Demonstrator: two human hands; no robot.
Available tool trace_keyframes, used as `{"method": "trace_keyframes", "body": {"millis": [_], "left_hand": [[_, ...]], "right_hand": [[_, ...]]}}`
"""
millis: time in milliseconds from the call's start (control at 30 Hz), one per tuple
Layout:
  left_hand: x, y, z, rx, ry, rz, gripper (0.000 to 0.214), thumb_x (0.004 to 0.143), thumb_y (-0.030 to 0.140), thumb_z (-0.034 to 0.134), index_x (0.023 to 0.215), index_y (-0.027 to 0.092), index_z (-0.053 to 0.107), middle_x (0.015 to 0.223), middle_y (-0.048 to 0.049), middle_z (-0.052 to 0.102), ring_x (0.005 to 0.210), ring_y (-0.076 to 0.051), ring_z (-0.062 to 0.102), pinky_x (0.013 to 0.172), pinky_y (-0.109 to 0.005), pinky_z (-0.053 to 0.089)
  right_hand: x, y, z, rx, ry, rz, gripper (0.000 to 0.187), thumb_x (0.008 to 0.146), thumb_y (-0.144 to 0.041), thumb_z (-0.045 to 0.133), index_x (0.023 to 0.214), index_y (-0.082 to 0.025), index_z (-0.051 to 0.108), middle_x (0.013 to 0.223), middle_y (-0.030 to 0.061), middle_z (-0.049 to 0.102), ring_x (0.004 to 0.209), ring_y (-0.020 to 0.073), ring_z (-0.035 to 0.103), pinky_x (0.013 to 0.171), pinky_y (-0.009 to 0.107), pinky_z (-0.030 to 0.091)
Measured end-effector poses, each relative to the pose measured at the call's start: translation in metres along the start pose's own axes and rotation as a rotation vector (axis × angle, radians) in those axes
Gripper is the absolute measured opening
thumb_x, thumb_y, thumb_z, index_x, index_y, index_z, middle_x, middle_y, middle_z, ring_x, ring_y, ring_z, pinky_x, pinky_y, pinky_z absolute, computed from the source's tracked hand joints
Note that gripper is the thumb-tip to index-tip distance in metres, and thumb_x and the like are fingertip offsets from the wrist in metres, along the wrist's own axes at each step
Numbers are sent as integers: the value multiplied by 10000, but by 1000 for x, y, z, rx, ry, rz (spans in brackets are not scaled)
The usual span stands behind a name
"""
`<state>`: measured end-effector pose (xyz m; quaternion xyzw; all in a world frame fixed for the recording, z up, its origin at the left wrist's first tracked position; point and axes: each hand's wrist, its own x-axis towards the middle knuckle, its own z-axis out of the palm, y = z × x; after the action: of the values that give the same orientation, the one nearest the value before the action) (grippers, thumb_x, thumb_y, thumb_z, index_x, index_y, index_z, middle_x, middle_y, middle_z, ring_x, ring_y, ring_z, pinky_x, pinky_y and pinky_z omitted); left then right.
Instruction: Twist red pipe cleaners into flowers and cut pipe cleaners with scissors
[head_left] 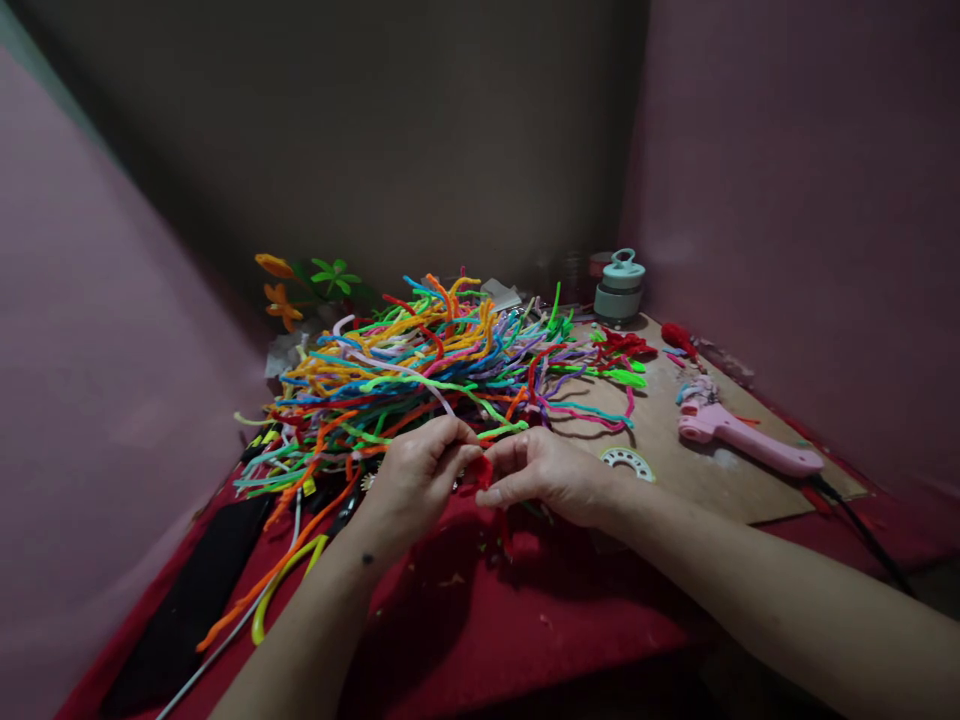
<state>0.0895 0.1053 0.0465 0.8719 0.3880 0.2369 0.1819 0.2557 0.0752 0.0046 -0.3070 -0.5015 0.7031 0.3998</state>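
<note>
My left hand point(420, 472) and my right hand point(544, 470) meet over the red cloth point(540, 610), both pinched on a small red pipe cleaner piece point(481, 470) held between their fingertips. Just behind the hands lies a big tangled heap of pipe cleaners in many colours point(420, 370). A red strand hangs down below the hands, partly hidden by them.
A pink glue gun point(746, 440) with a black cord lies on a brown board point(705, 470) at the right. A grey-green round tool point(619, 288) stands at the back. Orange and green pipe-cleaner flowers point(300, 285) stand back left. A white arc-shaped piece point(628, 462) lies beside my right wrist. Pink walls close in on both sides.
</note>
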Motion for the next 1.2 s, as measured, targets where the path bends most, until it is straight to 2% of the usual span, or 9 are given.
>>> {"method": "trace_keyframes", "body": {"millis": [267,367,500,667,800,933,1033,1200], "left_hand": [[0,1,1,-126,-32,-90,158,814,270,478,724,168,559,627,4,556,559,-102,479,509,-187,367],[0,2,-1,-237,-83,-115,166,812,290,486,727,165,555,627,12,540,554,-97,466,509,-186,368],[0,1,-4,-278,-150,-110,159,807,302,499,750,164,553,661,14,535,588,-98,464,534,-188,372],[0,0,-5,-242,-213,-78,148,798,279,504,721,159,547,656,19,502,601,-95,442,542,-190,363],[2,3,-8,-163,-259,-28,171,801,281,499,686,160,536,645,20,509,590,-92,440,545,-186,354],[3,7,-13,-30,-312,70,153,804,215,481,675,165,546,639,25,515,591,-88,441,548,-177,329],[4,9,-15,27,-318,124,170,810,173,448,664,166,535,632,27,499,589,-88,424,546,-178,314],[4,9,-15,-82,-322,46,137,801,195,482,679,163,537,634,28,519,597,-86,445,555,-172,334]], "right_hand": [[2,-1,2,-96,91,33,78,618,-183,665,622,-107,647,526,-25,559,485,73,445,519,220,334],[1,-1,2,-138,113,46,63,625,-173,648,619,-110,654,505,-31,545,463,65,427,491,210,319],[0,-3,3,-136,95,47,46,627,-157,631,614,-117,650,505,-30,550,460,61,442,481,197,335],[0,-2,3,-185,97,91,65,633,-178,624,634,-117,648,493,-26,559,390,58,419,403,196,293],[1,2,2,-160,90,126,69,624,-183,629,643,-118,644,499,-23,569,384,69,432,402,203,308],[0,2,3,-152,41,102,86,629,-192,635,601,-111,630,498,-16,561,422,82,461,431,209,328],[-2,-3,3,-161,23,86,158,665,-248,633,586,-112,620,466,-26,527,400,67,409,420,209,290],[-3,-7,3,-190,53,83,154,645,-234,661,568,-104,629,435,-30,513,355,47,351,374,207,214]]}}
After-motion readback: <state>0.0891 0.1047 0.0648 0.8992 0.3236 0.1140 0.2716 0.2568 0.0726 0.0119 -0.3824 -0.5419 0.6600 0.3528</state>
